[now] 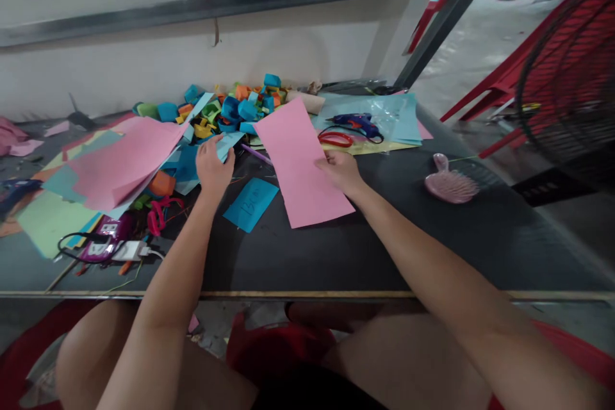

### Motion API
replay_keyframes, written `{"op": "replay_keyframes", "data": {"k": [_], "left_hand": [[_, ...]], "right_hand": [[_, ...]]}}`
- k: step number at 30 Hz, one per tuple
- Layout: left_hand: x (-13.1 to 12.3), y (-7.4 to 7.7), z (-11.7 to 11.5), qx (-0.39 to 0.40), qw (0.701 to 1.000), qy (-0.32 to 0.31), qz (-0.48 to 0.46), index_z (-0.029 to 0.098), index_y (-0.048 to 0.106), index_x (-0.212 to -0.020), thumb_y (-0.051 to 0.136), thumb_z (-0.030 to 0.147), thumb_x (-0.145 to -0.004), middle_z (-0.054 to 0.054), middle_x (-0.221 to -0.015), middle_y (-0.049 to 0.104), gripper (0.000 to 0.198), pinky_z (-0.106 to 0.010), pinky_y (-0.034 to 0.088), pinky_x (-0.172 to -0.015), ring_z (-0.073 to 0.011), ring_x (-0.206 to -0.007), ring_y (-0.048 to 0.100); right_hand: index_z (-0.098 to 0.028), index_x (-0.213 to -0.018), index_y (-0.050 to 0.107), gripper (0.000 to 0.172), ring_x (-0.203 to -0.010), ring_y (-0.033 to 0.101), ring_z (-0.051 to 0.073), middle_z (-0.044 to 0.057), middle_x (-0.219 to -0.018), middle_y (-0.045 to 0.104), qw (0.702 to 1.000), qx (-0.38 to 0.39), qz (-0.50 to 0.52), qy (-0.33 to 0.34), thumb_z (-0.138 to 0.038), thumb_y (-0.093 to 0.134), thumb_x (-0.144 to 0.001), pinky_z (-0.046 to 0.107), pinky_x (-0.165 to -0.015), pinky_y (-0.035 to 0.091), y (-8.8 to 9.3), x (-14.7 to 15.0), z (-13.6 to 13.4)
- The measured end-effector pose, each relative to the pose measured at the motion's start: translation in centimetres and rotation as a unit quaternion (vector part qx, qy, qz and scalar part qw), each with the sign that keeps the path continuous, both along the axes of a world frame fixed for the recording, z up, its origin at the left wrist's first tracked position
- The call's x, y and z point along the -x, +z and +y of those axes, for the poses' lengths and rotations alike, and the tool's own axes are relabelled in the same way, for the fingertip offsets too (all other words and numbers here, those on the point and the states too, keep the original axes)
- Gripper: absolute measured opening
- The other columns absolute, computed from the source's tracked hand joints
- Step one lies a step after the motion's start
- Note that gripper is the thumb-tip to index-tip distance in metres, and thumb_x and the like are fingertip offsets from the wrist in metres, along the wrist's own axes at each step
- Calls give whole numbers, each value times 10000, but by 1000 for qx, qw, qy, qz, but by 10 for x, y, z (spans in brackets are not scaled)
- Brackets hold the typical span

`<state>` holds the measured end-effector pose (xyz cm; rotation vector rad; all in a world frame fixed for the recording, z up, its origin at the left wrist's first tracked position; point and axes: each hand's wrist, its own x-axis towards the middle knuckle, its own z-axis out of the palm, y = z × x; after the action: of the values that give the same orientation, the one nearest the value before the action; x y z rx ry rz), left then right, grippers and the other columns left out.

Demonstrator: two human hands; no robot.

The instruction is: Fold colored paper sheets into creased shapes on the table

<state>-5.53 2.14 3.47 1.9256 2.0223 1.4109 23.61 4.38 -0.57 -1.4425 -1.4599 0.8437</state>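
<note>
My right hand [342, 172] pinches the right edge of a long pink sheet of paper [307, 173], which slants across the middle of the dark table. To its left, my left hand [214, 163] has its thumb and fingers closed on a small light-blue piece of paper [229, 143]. A blue card [250, 205] with handwriting on it lies between my forearms. Just behind the card, a purple stick [257, 154] runs toward the pink sheet, which hides one end of it.
Folded coloured paper pieces [235, 109] are heaped against the wall. Loose sheets [125, 154], a purple power strip [108, 237] and pink scissors [161, 213] lie left. A glue gun [358, 125], red-handled scissors [335, 138] and hairbrush [449, 182] lie right; a fan [571, 77] stands beyond.
</note>
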Motion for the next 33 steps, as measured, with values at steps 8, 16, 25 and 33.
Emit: {"op": "replay_keyframes", "data": {"k": [8,16,25,33], "left_hand": [[13,3,-6,252,930,107,247,63,596,-1234,490,454,-911,-272,-1169,654,519,-514,445,-940,-411,-1134,598],[3,-1,-5,201,942,4,270,188,588,-1325,397,269,-945,-180,-1167,672,432,-429,469,-924,-329,-1097,627],[-2,-4,-15,253,917,115,286,33,470,-1384,449,427,-925,-309,-1387,508,605,-575,418,-974,-452,-1234,513],[-17,13,-20,233,940,39,245,162,562,-1320,391,77,-875,-187,-1046,705,485,-447,495,-845,-358,-1005,671]], "right_hand": [[-208,-605,577,179,-555,529,165,0,-553,578,980,-22,-199,-9,-340,614,-720,283,-524,318,12,0,-13],[-206,-1124,599,406,-1012,644,309,95,-1079,713,963,-62,-257,-60,-280,654,-729,431,-814,497,6,2,-17],[-212,-1151,592,377,-1111,614,323,102,-1169,687,956,-47,-289,-26,-258,624,-778,445,-832,507,5,7,-18],[-216,-1097,615,312,-1086,620,312,94,-1148,693,956,-65,-286,-20,-271,600,-790,440,-815,513,1,6,-15]]}}
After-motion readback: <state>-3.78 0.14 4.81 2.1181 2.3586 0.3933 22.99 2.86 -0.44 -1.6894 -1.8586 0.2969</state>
